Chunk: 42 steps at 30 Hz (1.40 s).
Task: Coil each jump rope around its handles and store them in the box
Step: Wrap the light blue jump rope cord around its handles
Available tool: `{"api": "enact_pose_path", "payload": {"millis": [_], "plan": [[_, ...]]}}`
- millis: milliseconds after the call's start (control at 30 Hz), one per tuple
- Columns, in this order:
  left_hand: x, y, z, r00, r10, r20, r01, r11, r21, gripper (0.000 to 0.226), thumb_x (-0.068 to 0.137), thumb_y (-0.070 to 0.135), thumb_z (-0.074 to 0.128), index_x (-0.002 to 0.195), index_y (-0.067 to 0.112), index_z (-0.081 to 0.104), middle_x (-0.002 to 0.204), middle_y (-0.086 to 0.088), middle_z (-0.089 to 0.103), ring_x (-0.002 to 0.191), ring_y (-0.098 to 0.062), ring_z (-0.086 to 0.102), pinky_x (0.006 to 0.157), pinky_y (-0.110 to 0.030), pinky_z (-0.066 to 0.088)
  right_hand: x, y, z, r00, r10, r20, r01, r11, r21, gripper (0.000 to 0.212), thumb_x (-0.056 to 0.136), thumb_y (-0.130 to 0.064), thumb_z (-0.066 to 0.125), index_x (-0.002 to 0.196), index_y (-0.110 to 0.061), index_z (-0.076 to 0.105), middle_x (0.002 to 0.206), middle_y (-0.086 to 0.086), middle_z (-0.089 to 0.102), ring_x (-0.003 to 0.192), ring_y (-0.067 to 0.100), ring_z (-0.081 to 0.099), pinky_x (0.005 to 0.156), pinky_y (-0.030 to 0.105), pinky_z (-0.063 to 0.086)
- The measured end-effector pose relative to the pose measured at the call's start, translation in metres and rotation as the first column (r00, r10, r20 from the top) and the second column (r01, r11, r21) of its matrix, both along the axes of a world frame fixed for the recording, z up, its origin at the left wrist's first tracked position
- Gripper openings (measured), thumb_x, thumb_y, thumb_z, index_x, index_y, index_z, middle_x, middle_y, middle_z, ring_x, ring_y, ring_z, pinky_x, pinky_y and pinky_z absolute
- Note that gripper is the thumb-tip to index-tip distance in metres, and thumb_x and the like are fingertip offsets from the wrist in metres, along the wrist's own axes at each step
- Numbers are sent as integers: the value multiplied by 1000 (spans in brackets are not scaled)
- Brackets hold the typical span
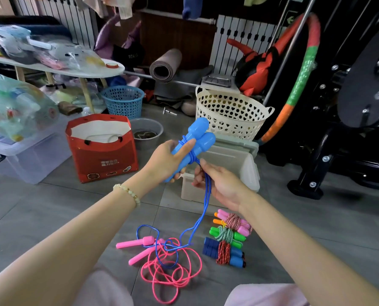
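Grips paired blue handles point(197, 138) in left hand point(165, 161), pinches hanging blue cord point(206, 202) in right hand point(222, 184), in front of white box point(189, 192) rim.

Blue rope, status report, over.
Left hand grips blue handles, right hand holds blue cord. Few turns wound, rest trails to floor. Loose cord overlaps pink rope.

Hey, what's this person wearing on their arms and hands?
No sleeves or gloves: the left hand and right hand are bare, as are both forearms. A bracelet of pale round beads, with a small golden one among them, circles the left wrist. No rings or watch show.
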<state>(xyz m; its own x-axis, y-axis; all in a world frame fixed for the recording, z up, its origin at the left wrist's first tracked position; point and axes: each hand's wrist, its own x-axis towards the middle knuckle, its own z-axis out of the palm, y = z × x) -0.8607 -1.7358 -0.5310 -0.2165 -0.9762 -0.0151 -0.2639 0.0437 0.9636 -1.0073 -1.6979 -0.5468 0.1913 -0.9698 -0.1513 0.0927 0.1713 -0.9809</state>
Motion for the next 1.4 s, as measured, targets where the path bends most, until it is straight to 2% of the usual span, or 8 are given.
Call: {"api": "enact_pose_path", "payload": {"millis": [100,200,333,500,667,1033,1167,1400], "plan": [[-2,-3,0,993,28,-111,-26,999,24,44,93,53,47,91,9,55,58,-8,50,35,-13,43,36,-17,34,0,0,-1,992,15,124,-22,998,61,34,101,-28,34,80,-11,55,51,-6,35,48,8,34,63,22,45],[0,-8,-1,958,140,-252,-113,987,118,43,93,54,46,87,11,50,61,-8,48,33,-9,41,35,-16,33,-2,1,2,970,-25,-242,19,999,-28,19,100,-27,40,111,-18,53,56,-10,36,48,6,30,50,18,32],[6,-14,-7,932,220,-287,-169,966,194,42,93,55,45,86,14,52,59,-5,49,34,-9,40,36,-16,34,-10,5,-2,499,-201,-843,-195,922,-335,15,99,-27,43,97,-14,51,69,-5,54,62,14,46,58,30,34],[14,-20,-11,974,196,-115,-185,977,102,41,94,52,45,87,12,51,57,-8,48,30,-11,40,33,-16,32,-10,11,12,691,-75,-719,-257,905,-340,27,98,-23,46,74,-24,59,57,0,44,57,14,42,59,32,37],[8,-14,-15,963,-123,241,128,992,-3,38,95,50,43,93,14,54,50,-3,50,34,-16,42,34,-17,34,-18,11,24,744,-221,-630,-157,859,-487,25,98,-18,47,83,-10,65,49,-15,44,50,2,40,54,14,30],[3,7,-4,751,-262,605,383,920,-77,36,85,53,61,93,18,61,50,4,49,31,-7,40,35,-17,34,-26,4,23,645,-369,-669,-213,755,-621,15,86,-26,66,82,-13,69,67,4,65,64,16,56,63,31,44],[15,6,1,664,-275,695,457,885,-86,44,83,60,57,89,17,62,61,-3,61,41,-12,50,39,-17,38,-27,1,33,820,-175,-545,-100,894,-436,20,78,-20,76,83,-14,58,65,12,63,61,12,54,59,20,43],[23,16,-5,643,-344,684,491,871,-24,46,86,61,52,70,17,52,49,4,49,38,-11,49,40,-17,38,-34,-5,27,802,78,-592,-253,942,-219,19,77,-15,76,68,-10,59,71,5,65,68,15,55,65,29,45]]}}
